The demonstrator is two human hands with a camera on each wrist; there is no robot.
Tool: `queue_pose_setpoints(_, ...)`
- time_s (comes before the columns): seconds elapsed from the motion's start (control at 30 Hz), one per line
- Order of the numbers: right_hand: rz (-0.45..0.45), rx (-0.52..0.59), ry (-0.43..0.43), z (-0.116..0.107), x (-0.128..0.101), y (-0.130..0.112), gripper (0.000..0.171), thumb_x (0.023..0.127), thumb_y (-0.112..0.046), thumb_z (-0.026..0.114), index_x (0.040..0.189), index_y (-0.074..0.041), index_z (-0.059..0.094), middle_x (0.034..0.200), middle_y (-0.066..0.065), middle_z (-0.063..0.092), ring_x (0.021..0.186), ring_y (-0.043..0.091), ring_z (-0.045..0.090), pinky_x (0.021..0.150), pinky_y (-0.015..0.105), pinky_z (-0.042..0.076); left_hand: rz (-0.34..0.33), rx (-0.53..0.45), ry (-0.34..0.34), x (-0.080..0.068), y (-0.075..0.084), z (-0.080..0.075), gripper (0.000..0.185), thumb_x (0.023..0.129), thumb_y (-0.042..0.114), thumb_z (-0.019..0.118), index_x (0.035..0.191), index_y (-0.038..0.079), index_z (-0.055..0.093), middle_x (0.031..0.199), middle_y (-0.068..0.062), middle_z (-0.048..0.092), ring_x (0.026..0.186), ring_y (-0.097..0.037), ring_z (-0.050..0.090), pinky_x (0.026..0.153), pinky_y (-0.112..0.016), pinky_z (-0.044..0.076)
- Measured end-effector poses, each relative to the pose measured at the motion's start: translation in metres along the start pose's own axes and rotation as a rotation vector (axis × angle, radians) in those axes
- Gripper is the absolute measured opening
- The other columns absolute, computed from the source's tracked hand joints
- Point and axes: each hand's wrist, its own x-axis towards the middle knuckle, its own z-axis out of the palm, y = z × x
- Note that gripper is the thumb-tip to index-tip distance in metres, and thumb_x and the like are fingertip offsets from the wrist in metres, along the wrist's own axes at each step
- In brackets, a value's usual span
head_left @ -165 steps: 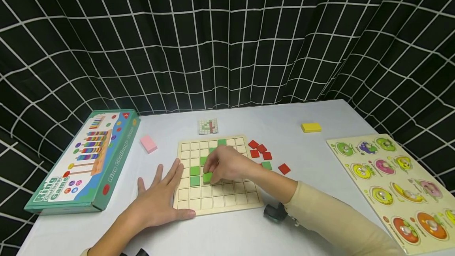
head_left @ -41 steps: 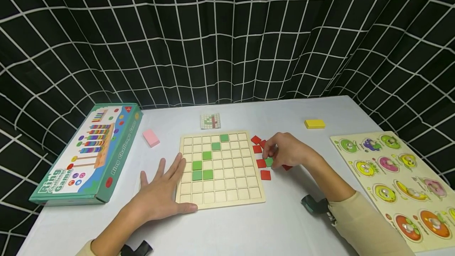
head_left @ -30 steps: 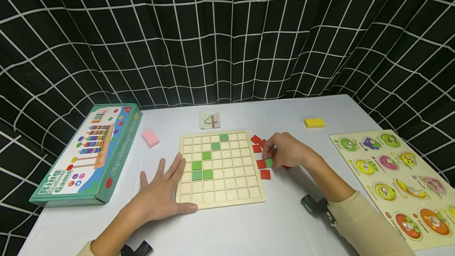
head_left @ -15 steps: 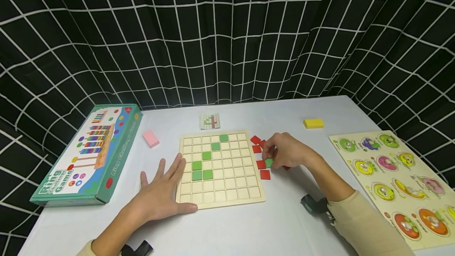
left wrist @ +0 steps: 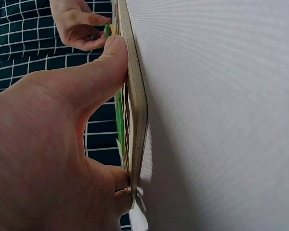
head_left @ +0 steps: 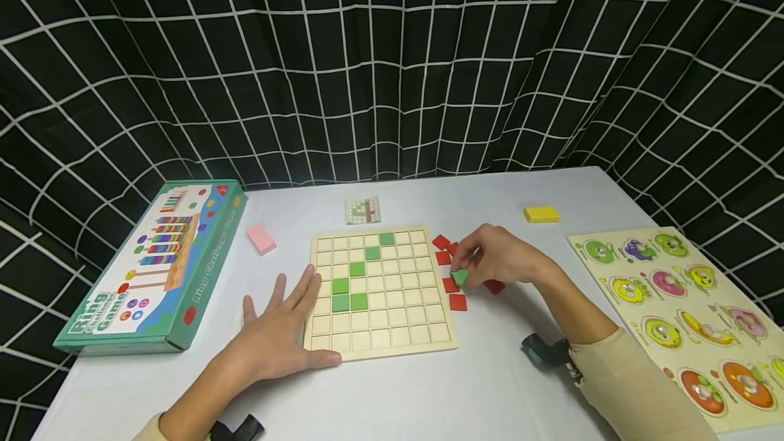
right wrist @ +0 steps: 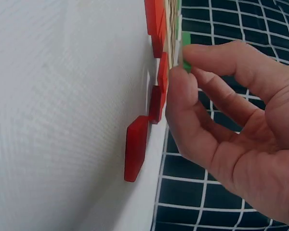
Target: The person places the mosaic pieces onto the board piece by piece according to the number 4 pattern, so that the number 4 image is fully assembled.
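Observation:
My left hand (head_left: 269, 342) rests at the near left corner of the wooden grid board (head_left: 398, 337), fingers spread along its left side and thumb on the front edge. Several green tiles sit in the board's squares, among them a green tile (head_left: 358, 301) beside another. Right of the board, my right hand (head_left: 502, 257) pinches a loose green tile (head_left: 459, 278) between thumb and fingertips. That tile is tilted, raised above the table in the right wrist view. Several red tiles lie close about this hand, including a red tile (head_left: 458, 302) nearest me; fingers partly cover others.
Behind the board lies a small pattern card (head_left: 363, 210). A pink block (head_left: 261, 239) and a green game box (head_left: 153, 264) are at the left. At the right are a yellow block (head_left: 541, 214) and a fruit puzzle board (head_left: 680, 312).
My right hand has gone from a green tile on the board to the loose tiles at the right, and has just lifted and tilted a green tile. My left hand stays at the board.

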Motion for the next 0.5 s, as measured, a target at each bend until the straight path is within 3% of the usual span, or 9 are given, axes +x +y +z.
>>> queue_pose_setpoints(0.5,-0.041,0.187,0.000,0.020,0.004,-0.014,0.020,0.074,0.003,0.083,0.092,-0.006,0.080,0.081,0.008,0.074,0.075,0.021,0.067,0.071,0.030,0.057,0.006,-0.008,0.015,-0.001,0.000,-0.001,0.132,0.072,0.082,0.073,0.168,0.013,0.016,0.177,-0.002,0.006,0.159,-0.051,0.006,0.104,-0.092,0.001)
